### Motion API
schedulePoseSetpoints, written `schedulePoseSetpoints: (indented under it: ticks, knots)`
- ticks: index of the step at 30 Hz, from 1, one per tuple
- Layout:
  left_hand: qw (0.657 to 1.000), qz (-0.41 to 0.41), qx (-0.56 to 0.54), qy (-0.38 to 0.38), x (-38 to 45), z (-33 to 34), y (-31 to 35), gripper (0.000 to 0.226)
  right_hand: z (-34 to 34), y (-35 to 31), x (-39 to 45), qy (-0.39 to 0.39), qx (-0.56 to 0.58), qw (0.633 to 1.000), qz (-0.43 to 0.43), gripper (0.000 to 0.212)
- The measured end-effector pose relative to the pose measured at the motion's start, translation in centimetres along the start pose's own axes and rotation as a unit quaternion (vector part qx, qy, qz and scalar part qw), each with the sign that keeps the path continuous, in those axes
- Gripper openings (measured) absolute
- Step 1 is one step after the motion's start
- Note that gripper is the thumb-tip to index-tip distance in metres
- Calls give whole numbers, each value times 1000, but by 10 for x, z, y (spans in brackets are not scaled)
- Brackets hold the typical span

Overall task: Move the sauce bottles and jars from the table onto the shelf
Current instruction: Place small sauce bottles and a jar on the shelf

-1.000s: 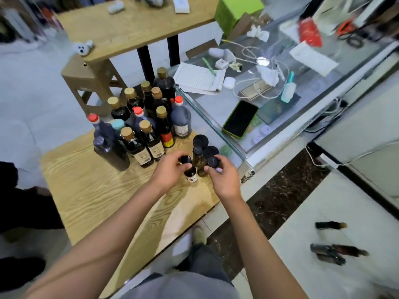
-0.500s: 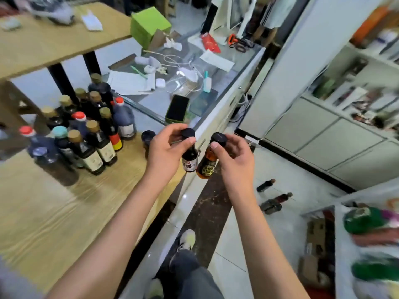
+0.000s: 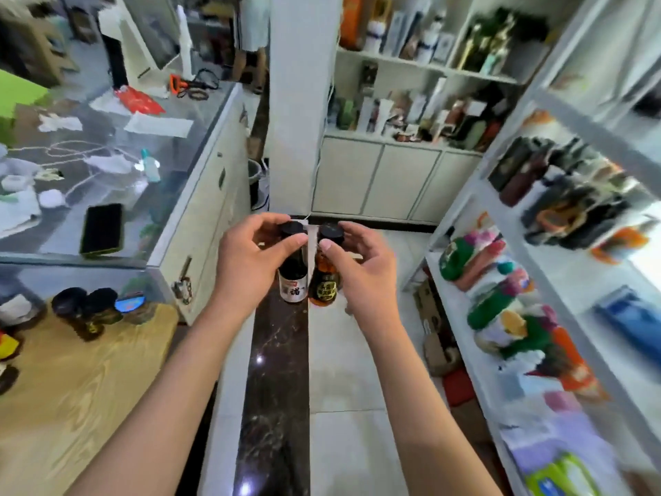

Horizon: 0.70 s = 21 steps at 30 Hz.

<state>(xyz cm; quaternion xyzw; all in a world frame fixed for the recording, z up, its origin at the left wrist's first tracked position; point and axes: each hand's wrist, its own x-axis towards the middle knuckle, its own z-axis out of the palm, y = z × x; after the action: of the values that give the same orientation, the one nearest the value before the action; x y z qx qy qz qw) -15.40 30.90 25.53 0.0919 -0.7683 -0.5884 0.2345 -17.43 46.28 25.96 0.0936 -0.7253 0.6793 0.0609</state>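
left hand pinches one dark sauce bottle by its cap, right hand one amber bottle

Wood-grain table; glossy glass counter; polished floor.

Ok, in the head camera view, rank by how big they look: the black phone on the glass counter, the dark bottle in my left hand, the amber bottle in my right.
1. Black phone, largest.
2. Dark bottle and amber bottle: alike, not ranked.
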Motion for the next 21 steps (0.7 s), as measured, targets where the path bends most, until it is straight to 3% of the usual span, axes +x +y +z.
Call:
schedulePoseSetpoints:
  ticks: [9, 21]
  knots:
    - [988, 70, -18, -139, 2, 184, 88, 34, -188, -22, 29, 141, -31, 989, -45, 23]
    - [927, 183, -130, -302, -29, 433, 218, 26, -434, -64, 52, 318, -131, 933, -103, 24]
